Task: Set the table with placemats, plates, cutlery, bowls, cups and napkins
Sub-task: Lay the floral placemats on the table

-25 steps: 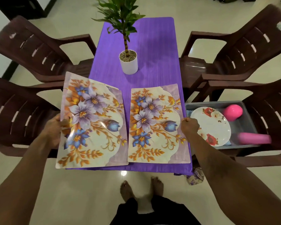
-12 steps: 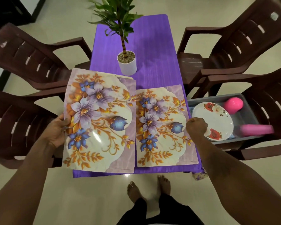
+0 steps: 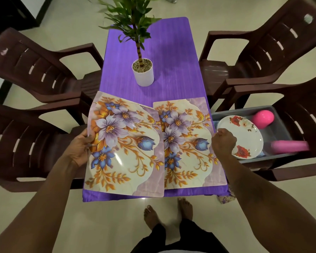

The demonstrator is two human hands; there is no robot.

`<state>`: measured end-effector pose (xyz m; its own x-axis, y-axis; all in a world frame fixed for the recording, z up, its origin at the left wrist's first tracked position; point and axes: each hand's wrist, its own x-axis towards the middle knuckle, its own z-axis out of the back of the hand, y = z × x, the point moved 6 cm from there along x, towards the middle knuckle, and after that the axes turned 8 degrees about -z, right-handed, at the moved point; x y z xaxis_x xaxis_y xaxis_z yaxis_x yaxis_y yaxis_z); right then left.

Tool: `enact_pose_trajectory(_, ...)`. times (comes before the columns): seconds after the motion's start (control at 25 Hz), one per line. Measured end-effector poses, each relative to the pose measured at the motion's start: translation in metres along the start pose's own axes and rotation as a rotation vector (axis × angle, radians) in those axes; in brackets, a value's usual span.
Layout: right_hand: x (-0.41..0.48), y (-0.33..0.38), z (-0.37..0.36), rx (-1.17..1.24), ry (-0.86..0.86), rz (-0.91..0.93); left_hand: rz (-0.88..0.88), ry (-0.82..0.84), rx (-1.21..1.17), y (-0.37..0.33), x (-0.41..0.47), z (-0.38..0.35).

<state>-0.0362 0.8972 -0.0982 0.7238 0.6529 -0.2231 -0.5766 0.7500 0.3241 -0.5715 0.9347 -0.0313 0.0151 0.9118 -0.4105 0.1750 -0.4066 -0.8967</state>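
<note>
Glossy placemats (image 3: 124, 148), moulded-plastic chairs (image 3: 35, 70)

Floral left mat (image 3: 124, 143) tilted over the tabletop's (image 3: 171, 61) near left corner, its right edge overlapping the right mat (image 3: 188, 143), which lies flat at the near right corner, white rose-printed plate (image 3: 244, 132) and two pink cups (image 3: 263, 118) lying in a grey tub (image 3: 279, 132)

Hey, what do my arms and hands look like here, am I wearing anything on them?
The left arm and the right arm are bare as far up as the view shows, with no sleeves in sight. The left hand and the right hand have no gloves, and no watch, bracelet or ring shows on either.
</note>
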Motion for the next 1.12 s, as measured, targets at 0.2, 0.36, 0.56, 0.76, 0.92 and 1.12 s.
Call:
enact_pose_trajectory(0.2,-0.060,0.060,-0.028,0.656,0.518,-0.125,0.005,-0.019,-0.070,0.019,0.001,0.009)
enact_pose_trajectory(0.36,-0.124,0.115,-0.070,0.927,0.918,-0.139,0.021,-0.021,-0.031,0.032,0.002,0.022)
enact_pose_trajectory(0.56,-0.128,0.144,-0.095,0.727,0.670,0.030,0.037,-0.132,0.025,0.038,-0.009,0.045)
enact_pose_trajectory(0.76,-0.123,0.145,-0.101,0.480,0.430,0.028,0.080,-0.296,0.120,0.048,-0.003,0.125)
enact_pose_trajectory(0.92,-0.121,0.140,-0.112,0.332,0.376,0.026,0.088,-0.407,0.226,0.035,-0.009,0.184)
enact_pose_trajectory(1.12,-0.130,0.155,-0.117,0.160,0.428,0.138,0.065,-0.473,0.249,0.001,-0.034,0.228)
